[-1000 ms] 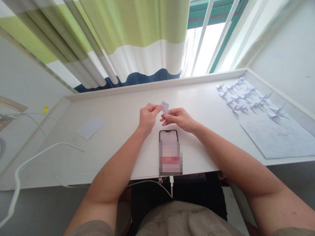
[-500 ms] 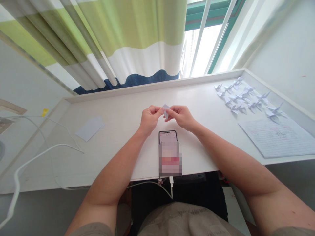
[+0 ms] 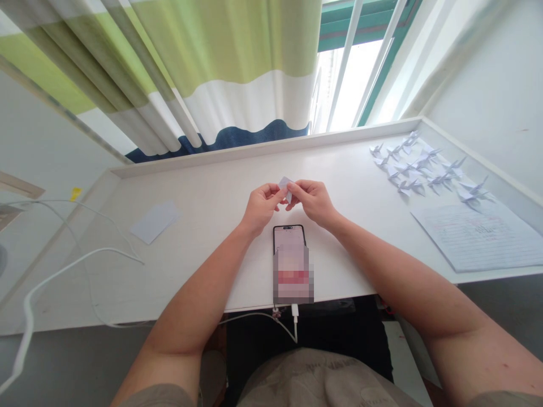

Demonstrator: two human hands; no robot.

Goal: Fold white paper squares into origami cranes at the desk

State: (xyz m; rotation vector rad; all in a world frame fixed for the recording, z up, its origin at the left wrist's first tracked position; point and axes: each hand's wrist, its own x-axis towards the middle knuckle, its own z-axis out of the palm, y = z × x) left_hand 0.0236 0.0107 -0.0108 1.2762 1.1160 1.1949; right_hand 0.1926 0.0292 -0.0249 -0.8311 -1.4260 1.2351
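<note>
A small folded piece of white paper (image 3: pixel 284 182) is held up over the middle of the desk, beyond the phone. My left hand (image 3: pixel 262 207) pinches its left side between thumb and fingers. On the other side, my right hand (image 3: pixel 313 199) grips it, the thumb lying across its face. Fingertips cover its lower part, so the exact fold cannot be made out. Several folded paper cranes (image 3: pixel 418 167) stand in a group at the far right of the desk.
A phone (image 3: pixel 290 237) with a white charging cable (image 3: pixel 296 322) lies at the desk's (image 3: pixel 203 192) front edge. Loose white paper (image 3: pixel 155 221) is on the left, near another white cable (image 3: pixel 72 271). A written sheet (image 3: pixel 475 240) lies on the right. Raised rims border the desk.
My left hand has shifted slightly right, its thumb now further over the folded paper. My right thumb has moved up a little on it. The other things stay in place.
</note>
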